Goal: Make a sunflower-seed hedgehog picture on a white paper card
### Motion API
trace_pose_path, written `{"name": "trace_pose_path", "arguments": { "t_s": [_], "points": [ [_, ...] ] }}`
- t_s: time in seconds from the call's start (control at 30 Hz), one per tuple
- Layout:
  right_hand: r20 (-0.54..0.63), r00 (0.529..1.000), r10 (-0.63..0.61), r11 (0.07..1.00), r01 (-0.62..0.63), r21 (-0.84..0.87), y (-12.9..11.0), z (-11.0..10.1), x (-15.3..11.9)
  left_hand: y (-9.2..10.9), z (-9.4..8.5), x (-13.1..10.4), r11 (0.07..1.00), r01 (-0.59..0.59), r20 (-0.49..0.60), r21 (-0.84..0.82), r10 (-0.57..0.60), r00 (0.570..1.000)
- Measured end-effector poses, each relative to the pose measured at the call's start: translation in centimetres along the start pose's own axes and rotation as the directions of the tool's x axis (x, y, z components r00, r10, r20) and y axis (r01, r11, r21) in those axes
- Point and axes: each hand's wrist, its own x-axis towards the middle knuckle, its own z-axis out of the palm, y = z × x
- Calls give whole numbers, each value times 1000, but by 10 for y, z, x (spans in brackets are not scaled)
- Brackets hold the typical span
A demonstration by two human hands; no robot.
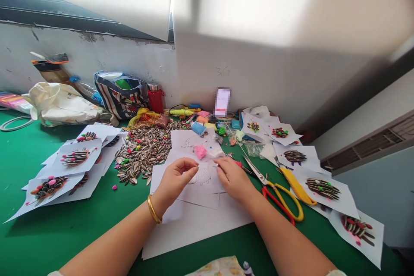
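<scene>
A: What's closest?
B: Blank paper [194, 228] on the green desk [80, 224], nearer than both grips.
A: And the hands?
B: Left grip [176, 181] and right grip [235, 179] have fingers curled, tips facing; can't tell if either's closed on anything. Drawing [203, 176] lies between them, scissors [267, 183] right of the right one.
A: Past that?
B: Pink lump [200, 152] just beyond the grips, seeds [145, 151] beyond the left one, flask [155, 99] way behind.
</scene>
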Motion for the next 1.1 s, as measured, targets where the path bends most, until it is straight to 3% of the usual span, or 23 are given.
{"name": "trace_pose_path", "arguments": {
  "t_s": [0.17,0.33,0.6,0.8,0.93,1.1],
  "points": [
    [-57,996,64,923,-81,-376,16,-9,7,1,1,1,984,129,6,-126,-129,992],
    [-63,990,123,852,-138,-506,21,-11,8,-3,-1,2,989,74,-22,-130,-78,997],
    [-169,986,-18,905,-56,-421,8,-9,3,2,-1,2,984,175,-3,-45,-175,984],
    [10,993,-122,959,120,-256,-12,0,-4,4,-3,2,996,83,-24,30,-82,996],
    [104,989,-107,963,129,-237,-16,5,-6,2,-4,2,995,44,-18,94,-43,999],
    [175,981,-78,961,121,-250,-16,7,-8,-2,-4,3,994,107,-12,27,-107,994]
  ]
}}
